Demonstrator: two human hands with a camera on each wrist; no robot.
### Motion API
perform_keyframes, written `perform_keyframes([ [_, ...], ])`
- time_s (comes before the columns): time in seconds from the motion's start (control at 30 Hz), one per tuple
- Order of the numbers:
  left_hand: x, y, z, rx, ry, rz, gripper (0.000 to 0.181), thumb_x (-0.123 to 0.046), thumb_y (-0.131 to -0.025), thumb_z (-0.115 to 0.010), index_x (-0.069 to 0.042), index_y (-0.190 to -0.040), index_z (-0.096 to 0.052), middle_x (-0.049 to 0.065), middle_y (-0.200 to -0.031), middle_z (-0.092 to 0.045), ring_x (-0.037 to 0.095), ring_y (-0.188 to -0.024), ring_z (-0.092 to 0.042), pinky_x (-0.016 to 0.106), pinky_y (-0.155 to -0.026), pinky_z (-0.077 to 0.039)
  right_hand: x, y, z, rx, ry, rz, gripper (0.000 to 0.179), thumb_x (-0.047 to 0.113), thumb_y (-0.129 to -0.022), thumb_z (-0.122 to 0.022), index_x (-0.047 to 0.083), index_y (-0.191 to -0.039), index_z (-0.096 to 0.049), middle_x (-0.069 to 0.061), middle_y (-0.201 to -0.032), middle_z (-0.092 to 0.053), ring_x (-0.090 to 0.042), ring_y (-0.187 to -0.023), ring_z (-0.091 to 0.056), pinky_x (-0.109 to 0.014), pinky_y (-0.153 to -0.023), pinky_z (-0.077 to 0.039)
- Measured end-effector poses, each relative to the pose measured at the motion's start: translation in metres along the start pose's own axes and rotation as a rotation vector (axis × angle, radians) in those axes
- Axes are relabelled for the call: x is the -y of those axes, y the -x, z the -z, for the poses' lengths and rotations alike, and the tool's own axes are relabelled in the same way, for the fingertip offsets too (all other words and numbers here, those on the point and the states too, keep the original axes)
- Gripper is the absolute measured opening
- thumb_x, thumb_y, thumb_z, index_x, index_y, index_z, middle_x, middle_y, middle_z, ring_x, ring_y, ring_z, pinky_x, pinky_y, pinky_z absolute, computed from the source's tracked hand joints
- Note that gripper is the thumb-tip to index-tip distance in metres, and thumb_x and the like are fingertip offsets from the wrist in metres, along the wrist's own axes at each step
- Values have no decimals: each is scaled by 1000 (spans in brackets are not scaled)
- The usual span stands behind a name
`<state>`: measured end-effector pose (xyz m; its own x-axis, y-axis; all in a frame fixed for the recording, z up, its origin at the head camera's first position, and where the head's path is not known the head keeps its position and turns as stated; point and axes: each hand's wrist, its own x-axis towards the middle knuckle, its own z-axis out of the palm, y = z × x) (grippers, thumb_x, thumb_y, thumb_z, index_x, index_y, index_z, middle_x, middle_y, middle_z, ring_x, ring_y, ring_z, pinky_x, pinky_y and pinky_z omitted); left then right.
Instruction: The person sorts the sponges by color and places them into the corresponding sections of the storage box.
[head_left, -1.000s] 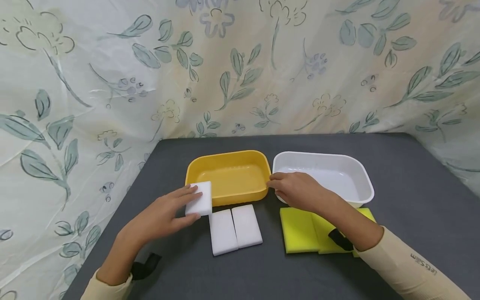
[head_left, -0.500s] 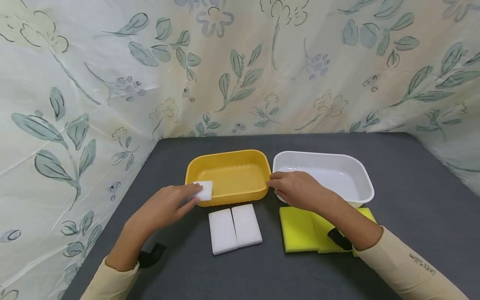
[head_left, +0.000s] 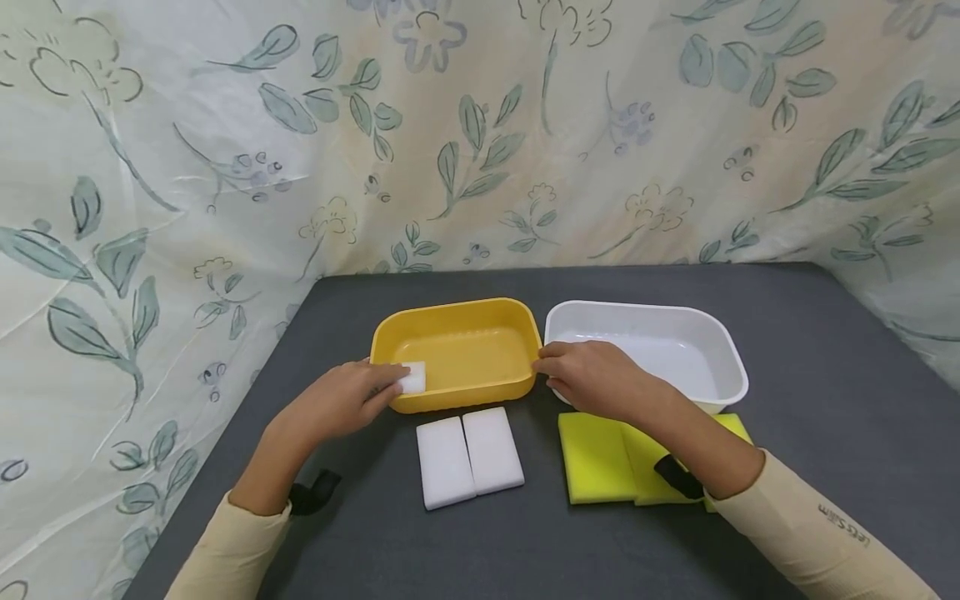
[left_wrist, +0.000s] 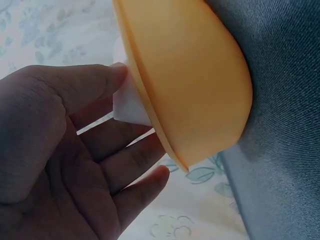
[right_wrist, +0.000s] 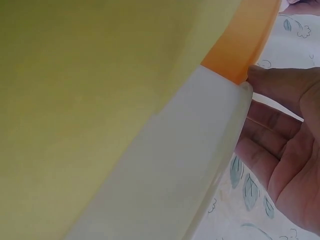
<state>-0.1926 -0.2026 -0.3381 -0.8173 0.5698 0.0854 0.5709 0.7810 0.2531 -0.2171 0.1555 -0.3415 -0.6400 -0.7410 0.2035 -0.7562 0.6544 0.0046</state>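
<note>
A white sponge block is pinched between the thumb and fingers of my left hand, low inside the left front corner of the yellow plastic tub. In the left wrist view, the tub's outer wall hides part of the white sponge. My right hand grips the tub's right rim, where it meets the white tub. The right wrist view shows the thumb at the orange-looking rim and fingers behind the white one. Two white sponges lie side by side in front of the yellow tub.
Yellow sponges lie in a row before the white tub, partly covered by my right forearm. Everything stands on a dark grey tabletop. A flowered cloth hangs behind and along the left.
My left hand has moved forward and slightly right, lowering the white sponge from over the yellow tub's front left edge into its corner. The right hand has stayed at the rim.
</note>
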Motion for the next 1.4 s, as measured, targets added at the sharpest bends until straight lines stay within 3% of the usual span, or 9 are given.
perform_keyframes([
  [0.13, 2, -5, 1, 22, 8, 14, 35, -16, -101, -62, -1, -132, -65, 9, -120, -69, 23, -95, -60, 51, -95, -48, 0, 0, 1, -5, -6, -1, 28, 4, -86, -78, 6, -114, -75, -11, -113, -70, -25, -92, -69, -36, -78, -59],
  [0.33, 2, -9, 4, 47, 4, 33, 34, -14, -101, -60, 1, -132, -64, 12, -125, -66, 28, -111, -62, 61, -111, -30, -1, -1, 1, -11, -12, 6, 28, 4, -85, -79, 5, -114, -75, -11, -113, -71, -25, -92, -70, -36, -78, -59],
  [0.53, 2, -12, 3, 50, -15, 22, 30, -12, -102, -58, -1, -129, -65, 14, -125, -66, 31, -113, -61, 62, -110, -32, -2, -1, 1, -25, -15, 9, 29, 5, -85, -80, 5, -113, -75, -11, -113, -70, -24, -89, -69, -35, -76, -59],
  [0.63, 3, -13, 1, 68, -7, 36, 30, -13, -104, -54, 0, -129, -64, 15, -128, -64, 35, -123, -57, 60, -110, -33, -2, -2, 1, -28, -16, 14, 30, 6, -84, -81, 5, -113, -74, -10, -112, -70, -23, -88, -69, -34, -76, -59],
  [0.67, 3, -14, 0, 77, -2, 40, 28, -15, -104, -52, -1, -125, -65, 15, -122, -66, 35, -126, -55, 60, -111, -33, -2, -2, 1, -26, -16, 14, 31, 6, -84, -81, 5, -114, -74, -10, -112, -70, -22, -88, -69, -33, -76, -59],
  [0.87, 1, -18, -2, 117, -6, 107, 36, -26, -108, -43, -4, -124, -66, 14, -127, -65, 38, -140, -40, 67, -113, -18, -1, -3, 1, -20, -6, 16, 31, 9, -84, -82, 6, -114, -73, -9, -111, -69, -21, -84, -67, -32, -74, -58],
  [1.0, 0, -20, -4, 145, -49, 167, 45, -29, -108, -38, -2, -135, -62, 16, -141, -56, 38, -142, -36, 71, -113, -11, -1, -4, 2, -13, -9, 10, 31, 10, -84, -82, 6, -114, -73, -10, -110, -69, -21, -84, -67, -32, -74, -58],
  [1.3, 4, -22, -11, 142, -80, 159, 47, -31, -109, -36, -4, -135, -63, 15, -141, -57, 39, -141, -36, 69, -113, -14, 0, -5, 1, 0, -19, 5, 31, 9, -85, -81, 6, -115, -73, -9, -112, -69, -21, -87, -68, -33, -76, -58],
  [1.4, 2, -20, -11, 56, -132, 114, 39, -26, -106, -48, -1, -130, -66, 16, -131, -63, 38, -132, -49, 64, -113, -24, 1, -5, 1, 5, -22, -1, 31, 9, -86, -80, 5, -116, -73, -10, -113, -69, -22, -88, -68, -33, -77, -59],
])
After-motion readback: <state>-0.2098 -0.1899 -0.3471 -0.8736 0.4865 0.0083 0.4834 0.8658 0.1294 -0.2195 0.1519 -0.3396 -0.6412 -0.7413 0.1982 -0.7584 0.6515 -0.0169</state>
